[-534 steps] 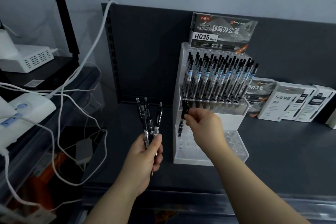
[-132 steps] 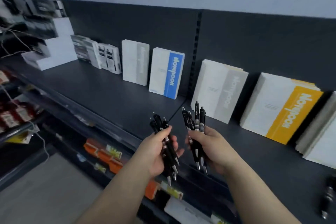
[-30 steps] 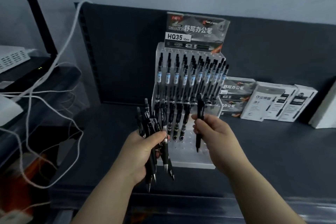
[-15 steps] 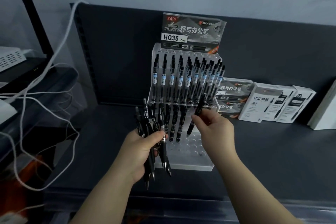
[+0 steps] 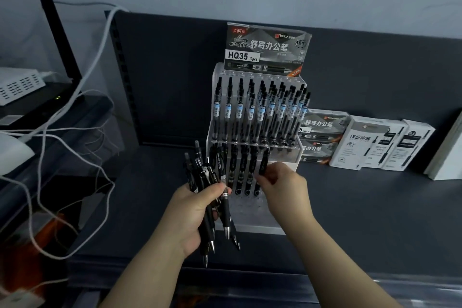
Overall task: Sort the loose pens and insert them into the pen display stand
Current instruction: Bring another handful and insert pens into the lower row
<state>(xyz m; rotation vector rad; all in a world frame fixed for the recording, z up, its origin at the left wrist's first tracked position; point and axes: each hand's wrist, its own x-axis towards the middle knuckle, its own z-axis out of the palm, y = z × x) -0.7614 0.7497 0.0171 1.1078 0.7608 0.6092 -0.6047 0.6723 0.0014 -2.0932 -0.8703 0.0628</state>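
Note:
A clear tiered pen display stand [image 5: 257,226] stands on the dark shelf, its upper tier full of blue-labelled pens [image 5: 260,110]. Several black pens [image 5: 240,170] stand in the left holes of the lower tier. My left hand [image 5: 192,210] grips a bundle of black pens [image 5: 212,197], tips pointing down, just left of the stand. My right hand [image 5: 282,187] pinches one black pen [image 5: 263,161] that stands upright in the lower tier, to the right of the pens seated there.
Boxes of pens [image 5: 322,137] and white boxes [image 5: 370,142] line the back right of the shelf [image 5: 375,220]. White cables [image 5: 50,147] and network devices [image 5: 22,85] fill the left side. A product card [image 5: 267,49] tops the stand.
My right hand brought the single pen from in front of the stand down into a lower-tier hole. The left hand kept its bundle nearly still.

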